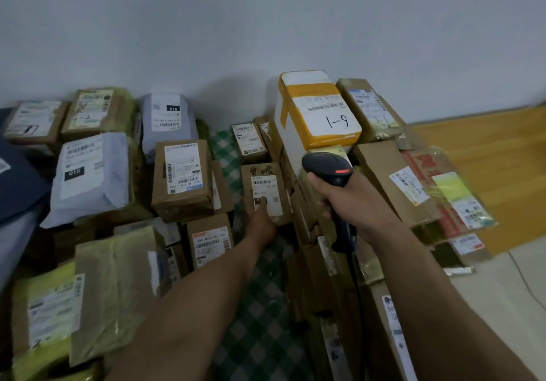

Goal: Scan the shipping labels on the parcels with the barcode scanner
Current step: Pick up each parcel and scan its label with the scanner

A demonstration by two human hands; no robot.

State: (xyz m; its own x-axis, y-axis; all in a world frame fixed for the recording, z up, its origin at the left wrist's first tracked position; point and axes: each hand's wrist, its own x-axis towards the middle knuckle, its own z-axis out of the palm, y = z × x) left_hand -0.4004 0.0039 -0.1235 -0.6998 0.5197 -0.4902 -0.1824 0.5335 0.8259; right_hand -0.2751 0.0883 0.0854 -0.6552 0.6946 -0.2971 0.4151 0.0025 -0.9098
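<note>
Small cardboard parcel [276, 171], between the stacks above the checked cloth [260, 306]: lower end gripped by left hand [261, 222], thumb on shipping label [266, 187]. Likely light, stiff; best held by edges, barcode kept clear. Barcode scanner [328, 166]: handle clenched in right hand [351, 200], red light lit.

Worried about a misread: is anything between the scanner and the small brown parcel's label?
Only the left hand holding the parcel: it covers the label's lower part. The barcode on top is bare; nothing else blocks the scanner.
</note>
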